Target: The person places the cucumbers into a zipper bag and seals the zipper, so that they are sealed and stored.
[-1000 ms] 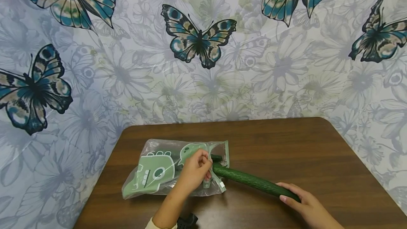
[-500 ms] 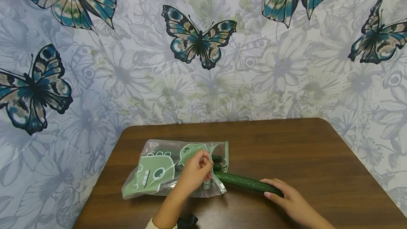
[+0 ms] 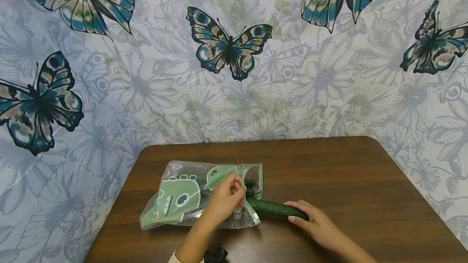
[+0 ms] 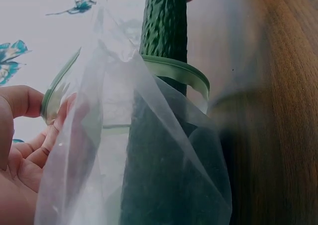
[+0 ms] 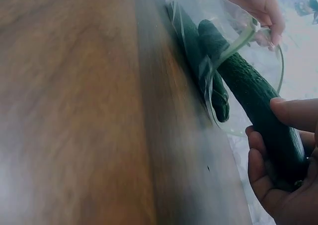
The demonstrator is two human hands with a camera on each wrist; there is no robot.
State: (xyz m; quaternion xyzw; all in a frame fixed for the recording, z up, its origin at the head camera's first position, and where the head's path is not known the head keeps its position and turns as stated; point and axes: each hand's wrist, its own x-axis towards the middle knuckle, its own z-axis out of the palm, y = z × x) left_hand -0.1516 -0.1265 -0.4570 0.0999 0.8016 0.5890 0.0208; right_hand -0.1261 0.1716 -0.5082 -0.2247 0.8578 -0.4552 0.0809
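A clear zip bag (image 3: pixel 172 167) with a green cartoon print lies on the table, its mouth facing right. My left hand (image 3: pixel 227 196) pinches the green upper edge of that mouth and holds it apart, as the left wrist view shows close up. With my right hand (image 3: pixel 316 222) I grip the outer end of a long dark green cucumber (image 3: pixel 272 207). Its front part is inside the bag, seen through the plastic in the left wrist view. In the right wrist view more cucumbers (image 5: pixel 221 103) lie within the bag, beside the held one.
The brown wooden table (image 3: pixel 329 169) has rounded far corners and stands against a wall cloth (image 3: pixel 146 84) printed with butterflies and flowers. A small black object (image 3: pixel 215 255) is beside my left forearm. The white zip slider (image 3: pixel 256 216) sits at the mouth's near corner.
My right hand has moved left, sliding the cucumber deeper into the bag, so less of it sticks out. My left hand has stayed at the bag's mouth.
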